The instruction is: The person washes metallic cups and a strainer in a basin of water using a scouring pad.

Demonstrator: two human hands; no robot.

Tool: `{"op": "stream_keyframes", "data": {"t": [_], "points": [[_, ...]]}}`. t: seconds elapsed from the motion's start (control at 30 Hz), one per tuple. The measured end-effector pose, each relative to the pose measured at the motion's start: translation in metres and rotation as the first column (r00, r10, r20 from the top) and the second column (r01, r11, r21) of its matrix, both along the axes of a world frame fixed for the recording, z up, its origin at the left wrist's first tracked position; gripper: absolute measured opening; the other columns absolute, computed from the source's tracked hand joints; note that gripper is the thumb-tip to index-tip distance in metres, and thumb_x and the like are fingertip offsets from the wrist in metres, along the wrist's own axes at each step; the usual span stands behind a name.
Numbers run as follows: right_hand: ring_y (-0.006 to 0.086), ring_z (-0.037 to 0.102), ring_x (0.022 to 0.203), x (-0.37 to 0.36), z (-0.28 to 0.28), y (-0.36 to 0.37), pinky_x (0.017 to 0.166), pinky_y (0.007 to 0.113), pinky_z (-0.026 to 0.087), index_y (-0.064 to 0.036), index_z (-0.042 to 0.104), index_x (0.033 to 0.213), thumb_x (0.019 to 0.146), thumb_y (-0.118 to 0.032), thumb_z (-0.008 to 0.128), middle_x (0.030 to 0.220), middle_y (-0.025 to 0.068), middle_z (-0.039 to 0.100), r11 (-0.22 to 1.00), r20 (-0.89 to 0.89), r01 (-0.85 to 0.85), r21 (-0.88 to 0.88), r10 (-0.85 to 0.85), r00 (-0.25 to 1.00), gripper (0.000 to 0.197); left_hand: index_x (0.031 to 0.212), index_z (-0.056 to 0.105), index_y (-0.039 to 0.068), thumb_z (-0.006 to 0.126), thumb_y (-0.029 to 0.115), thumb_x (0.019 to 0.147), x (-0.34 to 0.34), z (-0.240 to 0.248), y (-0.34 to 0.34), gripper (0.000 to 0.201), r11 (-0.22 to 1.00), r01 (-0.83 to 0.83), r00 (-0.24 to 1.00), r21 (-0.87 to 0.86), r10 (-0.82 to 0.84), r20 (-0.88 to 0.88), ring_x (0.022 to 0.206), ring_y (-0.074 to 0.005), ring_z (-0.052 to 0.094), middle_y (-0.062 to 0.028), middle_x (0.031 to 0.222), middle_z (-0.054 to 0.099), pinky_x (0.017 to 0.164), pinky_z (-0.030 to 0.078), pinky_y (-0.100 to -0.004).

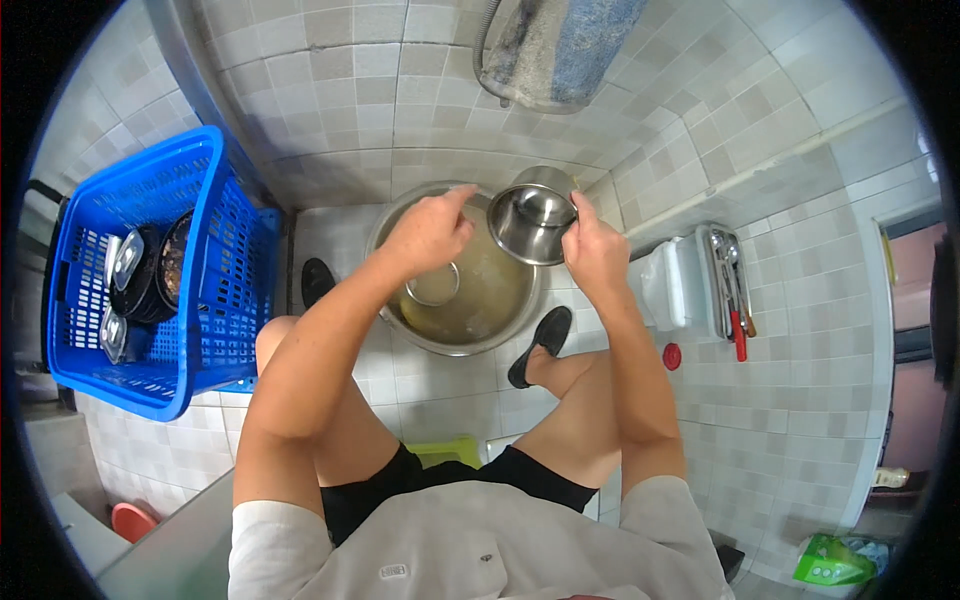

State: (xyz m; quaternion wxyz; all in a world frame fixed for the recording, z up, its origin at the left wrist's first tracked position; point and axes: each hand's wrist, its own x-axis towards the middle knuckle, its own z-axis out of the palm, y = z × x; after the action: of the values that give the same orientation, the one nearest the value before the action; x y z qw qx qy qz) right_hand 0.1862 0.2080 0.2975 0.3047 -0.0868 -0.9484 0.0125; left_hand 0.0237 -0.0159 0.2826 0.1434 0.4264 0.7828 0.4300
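Observation:
A wide metal basin (470, 349) of cloudy, yellowish water stands on the floor between my feet. My right hand (597, 248) grips the rim of a shiny steel bowl (530, 240), tilted over the basin's right side. Above the basin's left part hovers my left hand (430, 235), its index finger stretched out and the others loosely bent; nothing shows in it. Below that hand, a round metal-rimmed vessel (433, 285) lies in the water, partly under the surface. Another steel vessel (548, 178) stands behind the held bowl, which hides part of it.
At left stands a blue plastic basket (205, 290) with pans and lids inside. To the right are white containers (668, 285), a tray of utensils (715, 275) and a red lid (672, 356). A tiled wall (350, 110) rises behind the basin; a grey-blue cloth (560, 50) hangs there.

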Motion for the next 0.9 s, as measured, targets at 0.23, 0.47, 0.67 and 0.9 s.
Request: {"op": "stream_keyframes", "data": {"t": [0.23, 0.47, 0.67, 0.9], "points": [[0.0248, 0.060, 0.056, 0.012, 0.028, -0.011, 0.054, 0.037, 0.050, -0.0034, 0.064, 0.127, 0.072, -0.002, 0.067, 0.064, 0.0071, 0.060, 0.914, -0.066, 0.005, 0.405, 0.023, 0.998, 0.055, 0.131, 0.056, 0.003, 0.063, 0.018, 0.086, -0.015, -0.003, -0.021, 0.048, 0.978, -0.172, 0.968, -0.121, 0.145, -0.206, 0.095, -0.0409, 0.067, -0.0240, 0.098, 0.070, 0.086, 0.053, -0.0502], [0.0179, 0.053, 0.058, 0.001, 0.024, -0.004, 0.053, 0.034, 0.045, -0.0053, 0.066, 0.128, 0.071, -0.003, 0.069, 0.062, 0.0004, 0.049, 0.857, -0.022, -0.129, 0.499, 0.161, 0.987, 0.057, 0.128, 0.059, 0.002, 0.063, 0.018, 0.085, -0.010, 0.004, -0.008, 0.046, 0.978, -0.145, 0.967, -0.151, 0.108, -0.230, 0.091, -0.0400, 0.068, -0.0214, 0.092, 0.072, 0.085, 0.053, -0.0501], [0.0184, 0.054, 0.055, 0.001, -0.001, 0.023, 0.053, 0.035, 0.046, -0.0061, 0.064, 0.129, 0.074, -0.006, 0.069, 0.059, 0.0001, 0.050, 0.859, -0.003, -0.077, 0.506, 0.090, 0.996, 0.056, 0.126, 0.062, 0.004, 0.062, 0.018, 0.086, -0.007, -0.010, 0.012, 0.043, 0.983, -0.096, 0.970, -0.156, 0.057, -0.235, 0.084, -0.0414, 0.068, -0.0221, 0.088, 0.071, 0.078, 0.053, -0.0479], [0.0345, 0.071, 0.077, 0.076, -0.063, 0.064, 0.068, 0.046, 0.057, -0.0025, 0.068, 0.114, 0.080, -0.013, 0.067, 0.079, 0.0168, 0.070, 0.816, 0.485, 0.575, -0.058, -0.481, 0.730, 0.035, 0.121, 0.064, 0.003, 0.061, 0.016, 0.084, -0.003, -0.004, 0.009, 0.040, 0.979, -0.072, 0.969, -0.189, 0.024, -0.246, 0.081, -0.0406, 0.068, -0.0213, 0.084, 0.070, 0.077, 0.054, -0.0488]]}}
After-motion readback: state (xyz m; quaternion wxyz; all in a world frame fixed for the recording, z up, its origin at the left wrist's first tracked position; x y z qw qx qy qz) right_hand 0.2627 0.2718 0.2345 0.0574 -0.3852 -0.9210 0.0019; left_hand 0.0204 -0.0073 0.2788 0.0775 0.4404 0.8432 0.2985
